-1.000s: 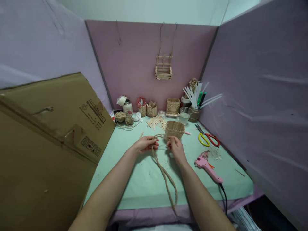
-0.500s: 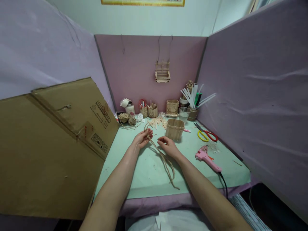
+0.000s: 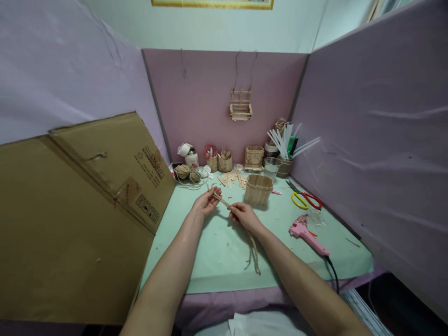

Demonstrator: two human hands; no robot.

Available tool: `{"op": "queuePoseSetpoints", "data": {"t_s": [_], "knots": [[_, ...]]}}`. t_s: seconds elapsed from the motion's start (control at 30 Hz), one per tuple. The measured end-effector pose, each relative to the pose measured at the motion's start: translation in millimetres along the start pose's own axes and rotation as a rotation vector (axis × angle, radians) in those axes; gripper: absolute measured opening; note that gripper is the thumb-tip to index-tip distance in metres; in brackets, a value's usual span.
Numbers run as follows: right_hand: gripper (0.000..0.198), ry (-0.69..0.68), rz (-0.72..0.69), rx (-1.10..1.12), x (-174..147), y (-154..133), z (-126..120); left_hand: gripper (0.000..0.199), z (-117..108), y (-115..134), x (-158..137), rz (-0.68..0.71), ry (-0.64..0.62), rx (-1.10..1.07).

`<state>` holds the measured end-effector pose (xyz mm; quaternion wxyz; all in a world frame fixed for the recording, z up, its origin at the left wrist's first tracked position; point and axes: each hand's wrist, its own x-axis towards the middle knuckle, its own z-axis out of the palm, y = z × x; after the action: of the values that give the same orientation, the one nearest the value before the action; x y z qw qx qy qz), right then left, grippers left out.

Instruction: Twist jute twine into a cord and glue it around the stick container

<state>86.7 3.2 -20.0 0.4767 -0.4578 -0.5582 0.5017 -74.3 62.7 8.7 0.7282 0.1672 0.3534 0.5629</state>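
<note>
A length of braided jute twine [image 3: 221, 199] stretches between my two hands over the green tabletop. Its upper end is pinched in my left hand [image 3: 207, 201], palm turned up. My right hand [image 3: 242, 214] closes its fingertips on the twine lower down. Below the right hand the loose strands [image 3: 255, 254] hang down and rest on the table. Just beyond my right hand stands a small basket of wooden craft sticks [image 3: 258, 190], upright and touched by neither hand.
Balls of twine [image 3: 182, 171], loose craft sticks [image 3: 234, 179] and a clear cup [image 3: 271, 167] line the back. Scissors [image 3: 301, 198] and a pink glue gun [image 3: 309, 236] with its cord lie right. A large cardboard sheet [image 3: 84, 224] leans at left.
My right hand has moved onto the twine and gripped it; half a second ago it was beside it. The loose ends have drawn together toward the right. The view has shifted slightly.
</note>
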Motion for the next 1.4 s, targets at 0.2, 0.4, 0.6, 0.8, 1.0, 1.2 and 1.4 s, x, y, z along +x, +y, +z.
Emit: {"op": "queuePoseSetpoints", "data": {"t_s": [0.2, 0.4, 0.6, 0.8, 1.0, 1.2, 1.4], "knots": [[0.022, -0.031, 0.044, -0.001, 6.0, -19.3, 2.5, 0.017, -2.5, 13.3, 0.7, 0.047, 0.065, -0.094], [0.022, 0.104, -0.227, -0.144, 61.1, -76.2, 6.9, 0.027, -12.1, 28.1, 5.5, 0.165, 0.209, -0.224], [0.027, 0.201, -0.455, -0.304, 155.5, -127.2, 26.4, 0.027, -15.7, 28.6, 8.0, 0.203, 0.228, -0.23], [0.019, 0.167, -0.214, -0.572, 183.4, -106.8, 52.9, 0.021, -5.5, 18.3, 4.8, 0.358, 0.113, -0.044], [0.032, -0.106, -0.114, -0.158, 119.9, -57.4, 49.8, 0.016, 4.1, 10.6, -6.0, 0.347, -0.099, 0.094], [0.039, -0.027, -0.048, 0.19, 68.9, -43.3, 17.8, 0.023, 13.9, 0.4, -18.1, 0.11, -0.3, 0.336], [0.031, 0.229, -0.168, -0.079, 41.1, -37.0, -4.8, 0.032, 16.1, -12.1, -24.2, -0.012, -0.519, 0.618]]}}
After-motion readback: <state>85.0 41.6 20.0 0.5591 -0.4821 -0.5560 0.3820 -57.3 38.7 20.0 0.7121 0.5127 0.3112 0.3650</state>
